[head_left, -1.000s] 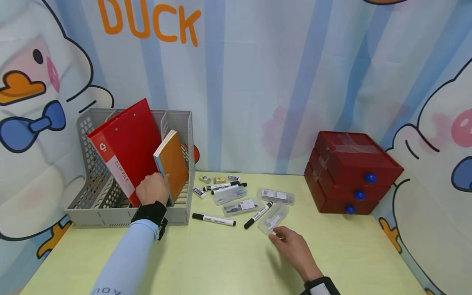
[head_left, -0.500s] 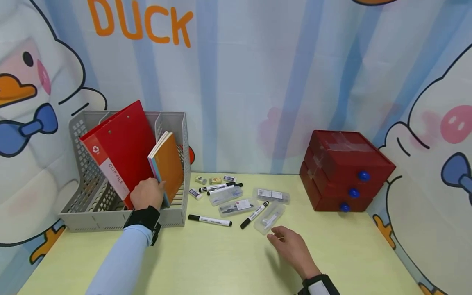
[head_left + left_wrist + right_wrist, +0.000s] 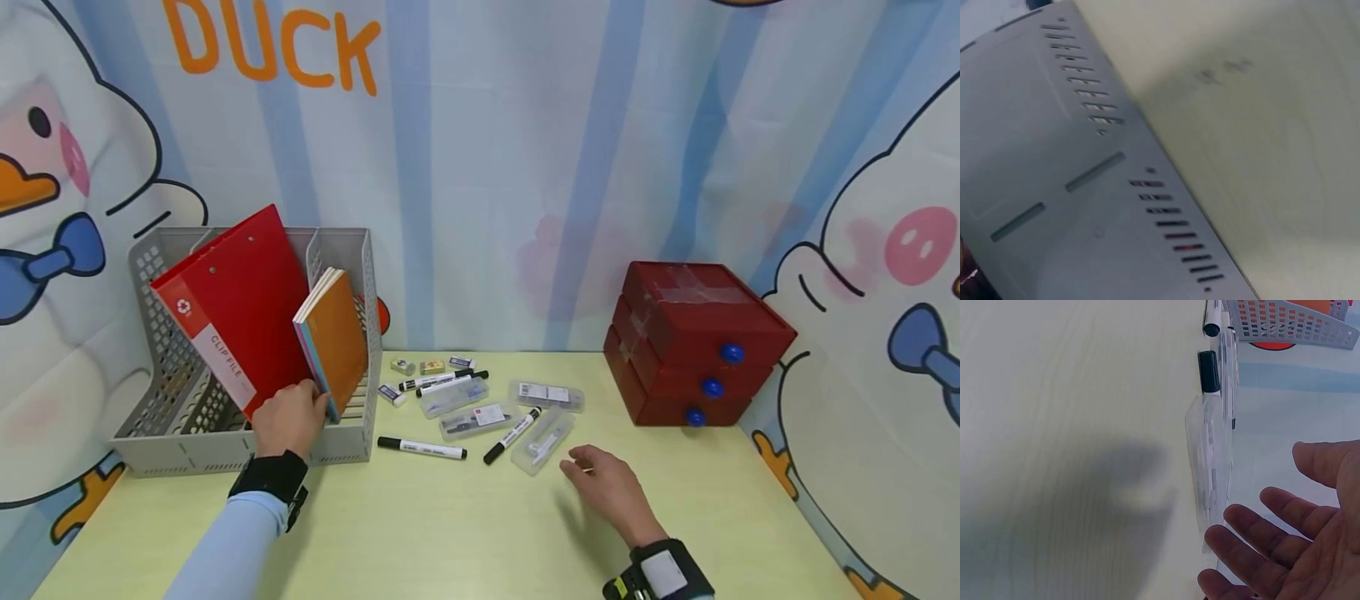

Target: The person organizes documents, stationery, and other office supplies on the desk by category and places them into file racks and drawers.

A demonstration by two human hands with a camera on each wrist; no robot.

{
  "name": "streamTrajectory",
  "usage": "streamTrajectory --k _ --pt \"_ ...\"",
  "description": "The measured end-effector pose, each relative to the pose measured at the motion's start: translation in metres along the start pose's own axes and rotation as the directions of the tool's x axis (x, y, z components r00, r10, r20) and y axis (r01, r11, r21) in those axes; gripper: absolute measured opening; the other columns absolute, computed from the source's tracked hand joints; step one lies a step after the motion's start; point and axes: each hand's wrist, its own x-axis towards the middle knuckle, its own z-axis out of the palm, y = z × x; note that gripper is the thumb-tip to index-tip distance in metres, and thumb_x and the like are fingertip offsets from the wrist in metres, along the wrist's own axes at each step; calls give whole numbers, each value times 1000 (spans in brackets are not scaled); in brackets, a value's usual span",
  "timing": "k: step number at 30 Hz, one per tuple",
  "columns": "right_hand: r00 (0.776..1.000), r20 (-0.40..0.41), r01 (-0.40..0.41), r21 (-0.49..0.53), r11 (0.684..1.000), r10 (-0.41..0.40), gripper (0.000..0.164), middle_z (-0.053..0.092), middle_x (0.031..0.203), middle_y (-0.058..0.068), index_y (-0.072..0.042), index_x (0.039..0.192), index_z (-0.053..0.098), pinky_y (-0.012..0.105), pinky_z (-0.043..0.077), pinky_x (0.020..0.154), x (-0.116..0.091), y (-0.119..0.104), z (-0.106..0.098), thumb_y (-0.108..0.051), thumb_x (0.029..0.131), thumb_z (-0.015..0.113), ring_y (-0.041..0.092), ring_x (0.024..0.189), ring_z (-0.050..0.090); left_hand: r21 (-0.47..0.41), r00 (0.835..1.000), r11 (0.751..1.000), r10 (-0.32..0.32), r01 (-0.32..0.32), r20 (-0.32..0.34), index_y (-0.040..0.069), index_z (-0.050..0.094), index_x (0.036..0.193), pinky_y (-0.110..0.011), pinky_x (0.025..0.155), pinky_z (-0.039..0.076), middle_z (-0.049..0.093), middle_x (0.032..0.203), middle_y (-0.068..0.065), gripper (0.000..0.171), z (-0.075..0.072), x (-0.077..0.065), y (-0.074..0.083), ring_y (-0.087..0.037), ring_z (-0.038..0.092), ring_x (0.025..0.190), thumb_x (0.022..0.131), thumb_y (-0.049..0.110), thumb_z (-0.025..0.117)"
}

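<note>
My left hand (image 3: 288, 419) is at the front of a grey divided file basket (image 3: 217, 450), against the lower edge of a red clip file (image 3: 247, 304). Its fingertips are hidden, so whether it grips the file does not show. The clip file leans tilted in the basket, beside a tilted orange notebook (image 3: 341, 342) in the right compartment. In the left wrist view the basket's front wall (image 3: 1097, 231) fills the left side. My right hand (image 3: 611, 492) hovers above the table, fingers relaxed and apart, holding nothing. Nearest to it lies a clear plastic case (image 3: 542, 442).
Several markers, including one marker (image 3: 422, 448) at the front, lie mid-table with more clear cases (image 3: 478, 420). Small erasers (image 3: 432, 367) sit behind them. A red drawer box (image 3: 697, 342) with blue knobs stands at the right. A printed curtain (image 3: 487, 167) hangs behind.
My left hand has drawn slightly back toward me, while the clip file and notebook keep their places in the basket. My right hand has shifted a little away from the clear case.
</note>
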Motion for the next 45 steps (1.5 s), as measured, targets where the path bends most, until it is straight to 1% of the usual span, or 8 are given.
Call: streamTrajectory --k 5,11,21,32,36,40,42,45 --pt "1000 -10 6 -16 1000 -6 35 71 103 10 0 118 67 47 51 81 1 8 -7 -27 97 62 29 95 67 24 998 998 52 -51 -39 -5 65 103 -50 60 52 67 86 -23 28 4 -2 -4 -35 59 65 92 21 71" --pt "1000 -7 -8 -27 1000 8 36 70 104 12 1 120 65 49 50 82 5 19 -20 -27 98 61 31 98 66 47 995 996 74 -71 -72 -6 62 98 -45 51 48 63 73 -20 29 3 -4 -10 -33 56 58 92 22 71" --pt "998 11 -64 -98 993 65 49 61 123 28 8 128 56 54 50 87 22 41 -71 -33 102 54 42 108 59 124 989 985 127 -117 -79 -8 65 99 -52 61 52 61 79 -22 44 -6 -9 -2 -40 59 73 90 34 73" --pt "996 13 -86 -175 981 90 66 57 124 35 17 130 50 57 49 85 41 75 -132 -43 102 50 49 108 57 32 972 974 220 -223 83 -1 66 119 -53 82 52 62 114 -25 51 -28 -17 53 -40 58 100 89 39 73" --pt "997 -23 -80 -183 980 77 58 64 97 27 12 111 62 45 49 69 49 84 -149 -43 102 51 40 88 58 6 949 963 266 -271 170 0 65 124 -54 86 51 61 118 -24 56 -31 -26 72 -39 58 105 88 42 73" --pt "992 -84 -108 -191 976 93 54 52 69 7 3 85 62 35 35 56 55 90 -164 -47 101 50 26 69 48 -46 925 954 298 -295 237 3 65 125 -52 88 51 62 121 -20 56 -31 -33 85 -36 58 105 87 43 75" --pt "989 -108 -124 -189 974 105 57 55 68 9 4 86 61 35 37 56 57 91 -170 -49 101 49 27 68 49 -79 912 951 308 -298 271 5 65 126 -50 90 51 63 121 -18 55 -30 -37 91 -33 59 105 86 41 76" --pt "984 -136 -142 -177 974 119 64 65 83 23 13 103 62 39 44 59 61 92 -178 -50 101 48 34 74 55 -123 883 947 321 -296 344 7 67 123 -45 87 52 66 116 -13 51 -28 -42 96 -27 60 98 85 38 79"
